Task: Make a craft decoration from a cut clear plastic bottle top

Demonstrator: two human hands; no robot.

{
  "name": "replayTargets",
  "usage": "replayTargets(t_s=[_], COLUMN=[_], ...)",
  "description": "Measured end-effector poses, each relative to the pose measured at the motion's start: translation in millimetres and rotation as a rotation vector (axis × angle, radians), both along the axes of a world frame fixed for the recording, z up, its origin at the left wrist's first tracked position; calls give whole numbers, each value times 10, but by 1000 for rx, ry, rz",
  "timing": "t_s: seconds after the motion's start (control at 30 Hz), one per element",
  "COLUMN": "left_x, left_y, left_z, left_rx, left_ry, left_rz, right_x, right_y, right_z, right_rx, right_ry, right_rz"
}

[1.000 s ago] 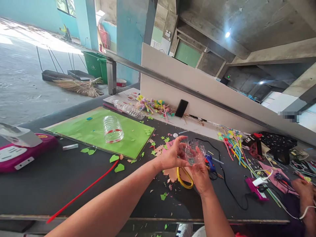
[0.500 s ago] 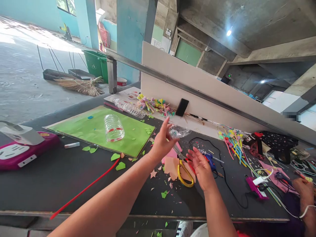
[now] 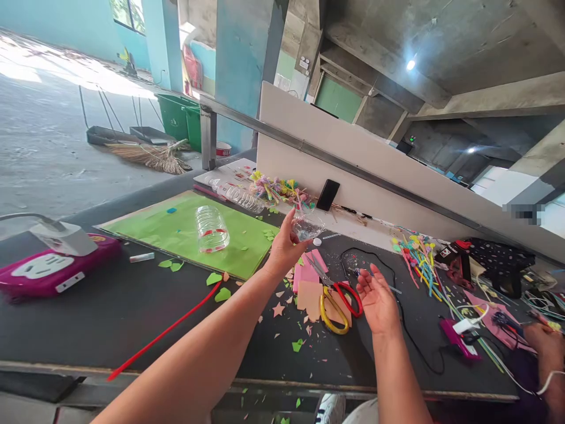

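My left hand (image 3: 289, 244) grips a clear plastic piece (image 3: 309, 225), which looks like part of a cut bottle, above the table. My right hand (image 3: 378, 300) is open, palm turned inward, fingers slightly curled and holding nothing. Scissors (image 3: 334, 312) with one yellow and one red handle lie between my hands, on pink paper (image 3: 308, 275) and peach paper (image 3: 308, 301). A small white round piece (image 3: 316, 242) shows just below the clear plastic. On the green sheet (image 3: 154, 227) stands a clear ribbed bottle section (image 3: 210, 227) with red marks near its bottom.
Another clear bottle (image 3: 242, 197) lies behind, near colourful pipe-cleaner flowers (image 3: 278, 187) and a leaning phone (image 3: 328, 195). A purple power strip (image 3: 101, 259) is at left, a red pipe cleaner (image 3: 165, 330) in front. A black cable (image 3: 397, 300) crosses at right. A co-worker's hand (image 3: 545, 338) is far right.
My right hand has shifted right, away from the scissors, uncovering the red handle. My left hand still holds the clear plastic, which has turned and come slightly left. The view has shifted a little.
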State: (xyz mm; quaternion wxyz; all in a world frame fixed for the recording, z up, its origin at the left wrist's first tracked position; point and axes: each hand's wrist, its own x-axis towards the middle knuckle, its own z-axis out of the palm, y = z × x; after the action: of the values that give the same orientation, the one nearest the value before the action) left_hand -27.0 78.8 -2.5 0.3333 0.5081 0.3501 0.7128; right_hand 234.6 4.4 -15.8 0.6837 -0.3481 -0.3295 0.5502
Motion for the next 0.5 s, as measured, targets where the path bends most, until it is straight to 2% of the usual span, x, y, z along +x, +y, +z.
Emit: replayTargets(t_s=[0.1,0.2,0.33,0.5], left_x=[-17,-52,-127,-193], left_y=[37,78,138,174], left_z=[-12,-19,-40,-42], left_rx=[-38,-84,-197,-277], left_ry=[-118,-306,-544,-667], left_rz=[-36,-77,-162,-307], right_x=[288,751,1282,1431], right_y=[34,62,84,122], right_z=[53,91,71,-13], right_rx=[80,158,152,135], right_ry=[159,244,250,210], right_rz=[-75,-259,-512,-543])
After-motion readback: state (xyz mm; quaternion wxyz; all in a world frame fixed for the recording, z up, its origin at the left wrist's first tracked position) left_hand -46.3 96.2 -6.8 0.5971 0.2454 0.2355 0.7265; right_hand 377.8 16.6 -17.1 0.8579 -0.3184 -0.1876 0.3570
